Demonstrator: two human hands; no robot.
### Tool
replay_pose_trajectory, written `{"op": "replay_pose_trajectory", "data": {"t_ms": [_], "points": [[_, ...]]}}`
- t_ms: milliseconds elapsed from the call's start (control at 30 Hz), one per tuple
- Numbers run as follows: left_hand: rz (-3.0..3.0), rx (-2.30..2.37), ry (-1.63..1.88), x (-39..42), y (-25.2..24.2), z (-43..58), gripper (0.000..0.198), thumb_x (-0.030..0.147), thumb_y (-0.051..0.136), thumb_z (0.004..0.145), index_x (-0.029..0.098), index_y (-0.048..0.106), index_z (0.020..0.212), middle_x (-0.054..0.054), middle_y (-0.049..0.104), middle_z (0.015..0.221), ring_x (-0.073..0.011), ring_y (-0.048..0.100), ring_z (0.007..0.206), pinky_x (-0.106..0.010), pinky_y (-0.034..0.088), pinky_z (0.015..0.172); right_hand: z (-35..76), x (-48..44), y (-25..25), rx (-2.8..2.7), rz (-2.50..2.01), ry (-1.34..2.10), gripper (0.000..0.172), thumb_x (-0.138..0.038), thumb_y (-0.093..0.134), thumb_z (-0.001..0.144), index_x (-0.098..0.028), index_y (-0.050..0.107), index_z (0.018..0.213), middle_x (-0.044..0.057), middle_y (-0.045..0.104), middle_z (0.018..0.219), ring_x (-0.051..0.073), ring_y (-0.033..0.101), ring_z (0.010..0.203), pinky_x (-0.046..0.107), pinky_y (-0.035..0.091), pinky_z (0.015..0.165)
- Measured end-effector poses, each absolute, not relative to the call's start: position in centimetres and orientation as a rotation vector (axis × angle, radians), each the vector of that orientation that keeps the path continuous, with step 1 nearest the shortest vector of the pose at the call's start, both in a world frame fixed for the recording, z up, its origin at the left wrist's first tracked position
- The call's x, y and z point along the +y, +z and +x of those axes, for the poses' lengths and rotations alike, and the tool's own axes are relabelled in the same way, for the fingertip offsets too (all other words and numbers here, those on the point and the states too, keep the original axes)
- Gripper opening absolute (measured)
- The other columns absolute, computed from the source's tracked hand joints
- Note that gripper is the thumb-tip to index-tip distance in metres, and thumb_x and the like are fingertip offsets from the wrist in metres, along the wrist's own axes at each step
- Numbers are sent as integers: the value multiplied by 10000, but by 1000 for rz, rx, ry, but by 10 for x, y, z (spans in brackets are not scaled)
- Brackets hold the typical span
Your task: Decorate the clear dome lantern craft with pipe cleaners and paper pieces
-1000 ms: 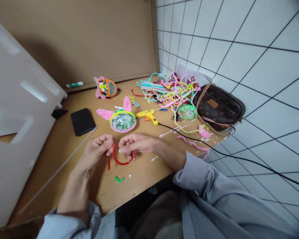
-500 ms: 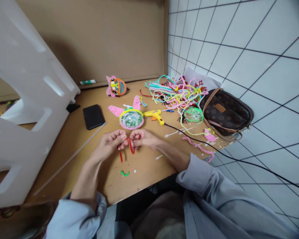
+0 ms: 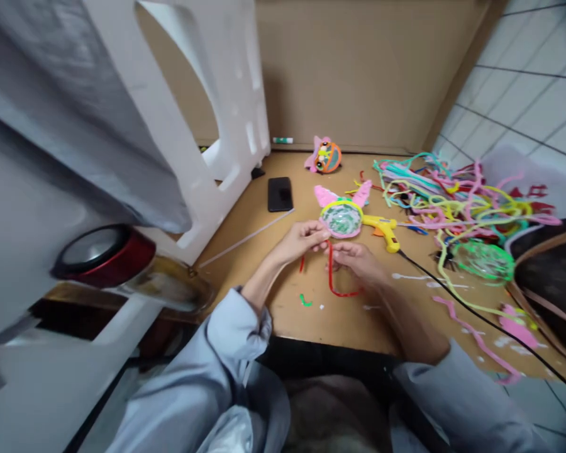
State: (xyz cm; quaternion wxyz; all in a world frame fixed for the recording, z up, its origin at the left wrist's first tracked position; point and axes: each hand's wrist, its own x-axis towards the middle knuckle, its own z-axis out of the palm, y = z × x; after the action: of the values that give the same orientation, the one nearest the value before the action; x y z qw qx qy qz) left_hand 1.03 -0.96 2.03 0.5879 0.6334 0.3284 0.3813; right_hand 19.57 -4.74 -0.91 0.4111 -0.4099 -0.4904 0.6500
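Observation:
My left hand pinches a red pipe cleaner between thumb and fingertips. The pipe cleaner hangs down from there and bends to the right in a U, its lower stretch running under my right hand. The fingers of my right hand are curled at the pipe cleaner, just right of my left fingertips. Just beyond both hands lies a clear oval piece with green and white streaks, a yellow and pink fuzzy rim and two pink ears. A short red piece shows below my left hand.
A yellow glue gun trails a black cord rightward. Piled pipe cleaners and a brown bag lie right. A black phone, orange-rimmed ornament and marker lie beyond. A red-lidded jar stands left.
The view has swung left, bringing the jar into sight. My hands have shifted on the red pipe cleaner, which now hangs in a longer, wider bend below my fingers.

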Motion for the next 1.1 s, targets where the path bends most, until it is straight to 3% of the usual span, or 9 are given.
{"op": "replay_pose_trajectory", "data": {"t_ms": [400, 633, 800, 967, 1100], "points": [[1610, 706, 842, -7, 13, 5, 429, 550, 745, 763, 121, 750, 768, -40, 691, 763, -142, 593, 723, -286, 468, 750, 192, -47, -11, -1138, -1156, 1466, 456, -494, 929, 509, -151, 710, 714, -24, 664, 566, 78, 551, 494, 224, 450, 536], [1650, 705, 812, -8, 18, 3, 451, 572, 752, 771, 122, 790, 764, -87, 734, 801, -195, 653, 809, -309, 499, 804, 185, -52, -6, -1121, -1116, 1487, 362, -469, 860, 585, -159, 721, 713, -26, 647, 576, 73, 532, 512, 221, 441, 547], [1681, 744, 873, -7, 16, 6, 399, 552, 787, 732, 154, 807, 749, -79, 739, 788, -174, 637, 753, -297, 505, 760, 184, -52, -7, -1110, -1170, 1392, 250, -391, 783, 608, -172, 670, 648, -32, 618, 534, 83, 513, 492, 227, 414, 526], [1709, 868, 949, -11, 20, 7, 368, 549, 827, 648, 184, 784, 680, -56, 700, 723, -165, 594, 686, -299, 499, 699, 182, -50, -7, -1125, -1257, 1195, 101, -249, 625, 622, -197, 565, 559, -83, 470, 473, 76, 397, 481, 221, 320, 508], [1601, 1020, 1052, -6, 20, 3, 377, 512, 873, 552, 193, 678, 601, -21, 637, 644, -143, 526, 600, -271, 447, 582, 186, -55, -4, -1204, -1309, 1167, 148, -187, 507, 722, -213, 486, 578, -74, 449, 531, 97, 416, 537, 233, 350, 566]]}}
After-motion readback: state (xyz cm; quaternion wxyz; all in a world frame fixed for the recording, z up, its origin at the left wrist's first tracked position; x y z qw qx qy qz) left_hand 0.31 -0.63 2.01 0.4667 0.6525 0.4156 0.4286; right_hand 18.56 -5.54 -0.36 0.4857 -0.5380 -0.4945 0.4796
